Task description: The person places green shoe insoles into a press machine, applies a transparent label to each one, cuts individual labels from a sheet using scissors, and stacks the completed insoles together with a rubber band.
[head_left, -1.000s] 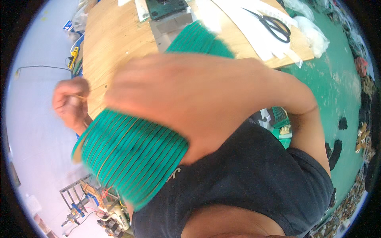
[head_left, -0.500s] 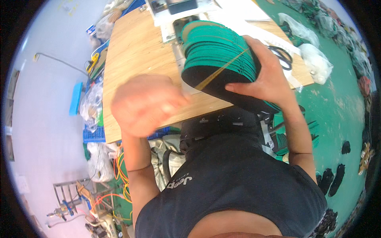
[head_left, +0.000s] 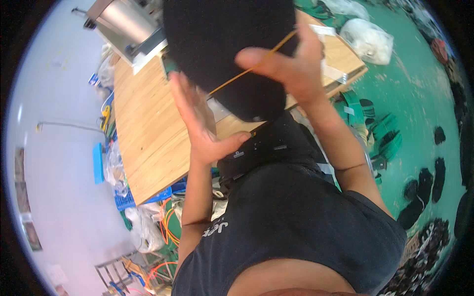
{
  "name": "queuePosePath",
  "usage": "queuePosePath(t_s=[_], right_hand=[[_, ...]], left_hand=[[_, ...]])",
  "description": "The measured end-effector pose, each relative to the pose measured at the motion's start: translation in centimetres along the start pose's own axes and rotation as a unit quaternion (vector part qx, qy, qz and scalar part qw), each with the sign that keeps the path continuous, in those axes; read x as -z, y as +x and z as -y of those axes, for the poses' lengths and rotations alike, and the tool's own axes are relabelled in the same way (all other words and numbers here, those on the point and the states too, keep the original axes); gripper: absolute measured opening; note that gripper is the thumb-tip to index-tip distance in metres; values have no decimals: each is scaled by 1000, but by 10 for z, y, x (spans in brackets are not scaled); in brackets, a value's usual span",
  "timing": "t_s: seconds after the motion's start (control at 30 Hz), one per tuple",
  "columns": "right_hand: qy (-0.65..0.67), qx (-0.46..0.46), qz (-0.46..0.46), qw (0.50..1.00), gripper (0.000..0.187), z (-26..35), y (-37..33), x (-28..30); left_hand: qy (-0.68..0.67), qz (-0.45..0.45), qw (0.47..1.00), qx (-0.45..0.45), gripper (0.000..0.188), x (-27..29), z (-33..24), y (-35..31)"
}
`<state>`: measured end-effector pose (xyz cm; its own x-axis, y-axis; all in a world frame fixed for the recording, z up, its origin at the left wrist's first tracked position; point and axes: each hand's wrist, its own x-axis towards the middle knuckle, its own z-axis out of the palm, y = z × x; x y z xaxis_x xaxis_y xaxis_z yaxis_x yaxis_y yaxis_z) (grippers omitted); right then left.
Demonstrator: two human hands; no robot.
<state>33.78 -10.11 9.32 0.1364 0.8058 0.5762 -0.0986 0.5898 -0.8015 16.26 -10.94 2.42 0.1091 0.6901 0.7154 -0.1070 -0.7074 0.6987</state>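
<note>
A thick stack of shoe insoles (head_left: 222, 39) is held up over the near part of the table, its black face turned toward me. My right hand (head_left: 302, 71) grips the stack's right edge, with the thumb lying across the black face. A thin yellowish rubber band (head_left: 232, 80) runs slantwise over that face, from beside my right fingers down to the lower left edge. My left hand (head_left: 200, 126) is beside the lower left edge with fingers stretched and thumb apart. Blur hides whether its fingertips touch the stack.
The wooden table (head_left: 143, 133) lies beneath, with a grey metal machine (head_left: 126, 22) at its far left. White plastic bags (head_left: 368, 42) sit on the green floor beyond the right side. Bundles of green insoles (head_left: 385, 135) and black pieces (head_left: 424, 185) lie at the right.
The stack has been raised and turned, so its black face shows instead of the green side edges. My left hand has moved from the pulled-out band to the stack's edge and opened.
</note>
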Motion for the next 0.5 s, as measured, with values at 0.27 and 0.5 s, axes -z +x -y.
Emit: queuePosePath(t_s=[0.27, 0.5], right_hand=[[-227, 385, -138, 884, 27, -27, 35, 15], [-220, 299, 98, 923, 13, -41, -20, 71]], left_hand=[[-184, 15, 962, 201, 72, -40, 21, 8], [-226, -30, 938, 262, 82, -55, 31, 19]])
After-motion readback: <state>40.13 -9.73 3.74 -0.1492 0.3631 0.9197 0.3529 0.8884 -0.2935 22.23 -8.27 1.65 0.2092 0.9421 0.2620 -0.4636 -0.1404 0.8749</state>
